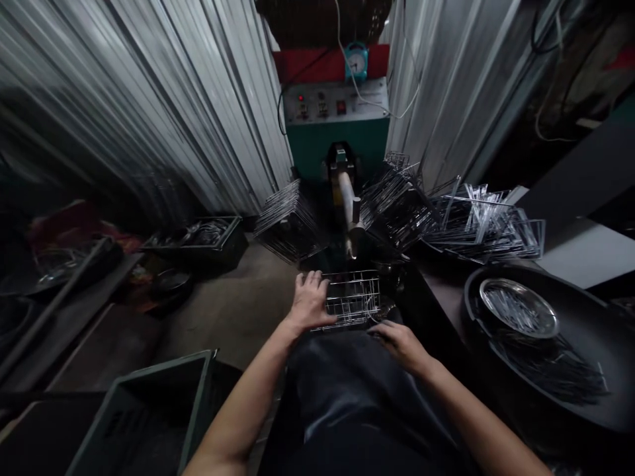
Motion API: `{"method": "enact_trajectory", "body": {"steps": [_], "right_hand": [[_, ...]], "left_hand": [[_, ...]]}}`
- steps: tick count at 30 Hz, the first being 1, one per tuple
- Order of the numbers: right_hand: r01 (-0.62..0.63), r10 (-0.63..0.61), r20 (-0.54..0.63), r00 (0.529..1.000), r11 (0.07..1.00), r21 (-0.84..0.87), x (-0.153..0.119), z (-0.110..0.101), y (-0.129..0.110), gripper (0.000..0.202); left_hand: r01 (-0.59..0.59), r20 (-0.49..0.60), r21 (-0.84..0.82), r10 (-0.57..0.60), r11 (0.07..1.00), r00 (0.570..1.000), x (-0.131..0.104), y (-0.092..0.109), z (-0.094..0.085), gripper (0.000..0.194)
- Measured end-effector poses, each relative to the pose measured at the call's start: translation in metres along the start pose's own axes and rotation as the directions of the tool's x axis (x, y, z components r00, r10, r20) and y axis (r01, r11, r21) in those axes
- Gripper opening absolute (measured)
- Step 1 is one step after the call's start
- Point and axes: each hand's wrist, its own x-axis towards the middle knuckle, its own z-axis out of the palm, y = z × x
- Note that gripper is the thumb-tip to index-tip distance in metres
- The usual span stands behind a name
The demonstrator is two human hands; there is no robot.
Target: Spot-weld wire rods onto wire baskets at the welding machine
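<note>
A small wire basket [354,299] made of thin metal rods sits just above my lap, below the welding arm of a green machine. My left hand [310,303] grips its left end, with the fingers over the far edge and the thumb along the near one. Close to the basket's near right corner is my right hand [401,340], its fingers drawn together. What these fingers hold, if anything, is too dark and small to name. The welding arm [348,201] ends in a pointed tip [352,252] beyond the basket.
Stacked wire frames [290,225] lean left of the arm, with more frames [397,205] on its right. A metal bowl of short rods [518,307] rests in a black basin [608,377]. At lower left stands a green crate [149,370]. Corrugated sheets [208,92] flank the machine.
</note>
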Motion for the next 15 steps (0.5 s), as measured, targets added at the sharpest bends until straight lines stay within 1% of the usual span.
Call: {"method": "enact_trajectory", "body": {"steps": [1,3,5,7,9,11,13,15], "right_hand": [[-0.003,0.007,0.046,0.999,0.996,-0.085,0.013,0.000,-0.011,0.025],[-0.051,0.081,0.096,0.992,0.959,-0.280,0.035,0.001,-0.027,0.024],[-0.113,0.166,0.076,0.983,0.882,-0.457,0.051,0.004,-0.036,0.024],[-0.157,0.201,0.012,0.979,0.800,-0.578,0.061,0.009,-0.041,0.026],[-0.181,0.204,-0.040,0.978,0.745,-0.642,0.064,0.013,-0.044,0.029],[-0.190,0.211,-0.048,0.976,0.730,-0.657,0.064,0.015,-0.046,0.029],[-0.177,0.224,-0.007,0.975,0.748,-0.640,0.062,0.013,-0.046,0.029],[-0.130,0.221,0.076,0.972,0.780,-0.612,0.061,0.005,-0.046,0.029]], "left_hand": [[-0.013,0.004,0.001,0.013,1.000,1.000,0.001,0.007,-0.001,0.086],[-0.039,0.006,-0.006,0.039,0.999,0.999,0.004,0.019,-0.003,0.084],[-0.068,-0.005,-0.018,0.068,0.998,0.998,0.006,0.027,-0.005,0.083],[-0.086,-0.027,-0.026,0.085,0.996,0.996,0.006,0.031,-0.006,0.081],[-0.083,-0.049,-0.029,0.082,0.996,0.995,0.006,0.032,-0.007,0.079],[-0.074,-0.071,-0.032,0.072,0.997,0.995,0.006,0.032,-0.008,0.078],[-0.076,-0.090,-0.037,0.072,0.996,0.993,0.005,0.031,-0.008,0.079],[-0.080,-0.098,-0.043,0.076,0.996,0.992,0.005,0.029,-0.008,0.080]]}}
